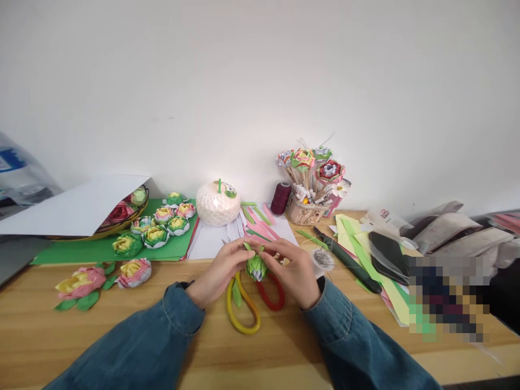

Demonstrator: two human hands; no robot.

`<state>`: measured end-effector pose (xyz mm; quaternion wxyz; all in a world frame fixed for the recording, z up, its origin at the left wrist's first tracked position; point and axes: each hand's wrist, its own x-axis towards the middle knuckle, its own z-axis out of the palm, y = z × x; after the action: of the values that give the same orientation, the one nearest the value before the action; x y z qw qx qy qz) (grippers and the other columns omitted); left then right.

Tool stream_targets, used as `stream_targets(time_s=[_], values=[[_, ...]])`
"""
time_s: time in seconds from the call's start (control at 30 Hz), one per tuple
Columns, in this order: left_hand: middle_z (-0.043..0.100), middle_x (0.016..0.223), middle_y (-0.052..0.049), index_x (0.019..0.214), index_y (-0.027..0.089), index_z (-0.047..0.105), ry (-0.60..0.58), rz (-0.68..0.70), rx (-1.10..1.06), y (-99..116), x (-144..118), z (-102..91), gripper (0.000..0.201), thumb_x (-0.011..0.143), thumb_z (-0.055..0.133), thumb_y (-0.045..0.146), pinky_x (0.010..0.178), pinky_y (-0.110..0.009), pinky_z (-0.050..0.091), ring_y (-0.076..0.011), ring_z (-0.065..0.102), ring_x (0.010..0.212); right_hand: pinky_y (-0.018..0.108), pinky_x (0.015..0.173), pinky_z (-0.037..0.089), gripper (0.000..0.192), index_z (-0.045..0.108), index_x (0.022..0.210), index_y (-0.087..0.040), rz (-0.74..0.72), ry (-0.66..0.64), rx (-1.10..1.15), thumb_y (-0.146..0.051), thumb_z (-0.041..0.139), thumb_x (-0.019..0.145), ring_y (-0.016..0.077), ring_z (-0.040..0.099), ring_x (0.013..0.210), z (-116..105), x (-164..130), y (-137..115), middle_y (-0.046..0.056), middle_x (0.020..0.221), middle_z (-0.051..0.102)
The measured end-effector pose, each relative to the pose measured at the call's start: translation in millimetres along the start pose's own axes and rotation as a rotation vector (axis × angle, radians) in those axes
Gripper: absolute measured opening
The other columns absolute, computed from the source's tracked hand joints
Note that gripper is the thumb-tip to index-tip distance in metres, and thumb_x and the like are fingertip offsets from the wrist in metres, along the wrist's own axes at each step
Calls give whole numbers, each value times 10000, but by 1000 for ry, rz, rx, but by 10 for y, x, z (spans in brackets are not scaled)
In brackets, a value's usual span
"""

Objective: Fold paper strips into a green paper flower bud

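A small green folded paper flower [256, 266] sits between both hands, just above the wooden table [122, 336] near its front middle. The left hand [221, 271] pinches it from one side, fingertips pressed onto the paper; the right hand [294, 271] pinches the other side. Directly beneath lie scissors [247, 303] with yellow and red handles. Finished paper flowers [156, 227] rest on a green sheet [81, 252] to the left; a basket of stemmed flowers [311, 211] stands behind.

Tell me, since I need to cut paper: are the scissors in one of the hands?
No: the scissors lie on the table beneath both hands, which hold a green paper flower.
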<state>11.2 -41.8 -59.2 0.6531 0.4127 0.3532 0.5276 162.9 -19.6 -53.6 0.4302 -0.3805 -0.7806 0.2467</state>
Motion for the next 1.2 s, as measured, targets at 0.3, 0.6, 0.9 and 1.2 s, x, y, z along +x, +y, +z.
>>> stream_targets(time_s=[0.3, 0.6, 0.9, 1.2], values=[[658, 935, -58, 903, 138, 630, 193, 148, 503, -76, 39, -8, 269, 653, 622, 238, 727, -270, 466, -146, 592, 754, 294, 697, 514, 190, 651, 959, -196, -221, 113, -229, -209, 544, 803, 172, 617, 792, 52, -51, 107, 62, 869, 676], [678, 895, -56, 837, 168, 647, 287, 330, 718, -164, 36, -43, 175, 673, 586, 164, 808, -319, 460, -179, 608, 858, 324, 826, 515, 184, 641, 955, -165, -386, 112, -394, -162, 522, 815, 195, 603, 948, 79, -48, 165, 46, 891, 699], [678, 833, -54, 796, 174, 648, 315, 320, 793, -180, 33, -66, 132, 690, 572, 193, 732, -298, 481, -176, 619, 770, 313, 760, 515, 119, 654, 846, -179, -259, 68, -260, -169, 546, 796, 180, 636, 834, 107, -59, 159, 56, 848, 698], [694, 865, -58, 816, 173, 677, 276, 251, 700, -183, 55, -84, 177, 660, 594, 176, 768, -299, 476, -185, 623, 809, 324, 716, 463, 148, 647, 897, -207, -140, 31, -250, -220, 622, 751, 191, 591, 807, 84, -17, 165, 37, 816, 677]])
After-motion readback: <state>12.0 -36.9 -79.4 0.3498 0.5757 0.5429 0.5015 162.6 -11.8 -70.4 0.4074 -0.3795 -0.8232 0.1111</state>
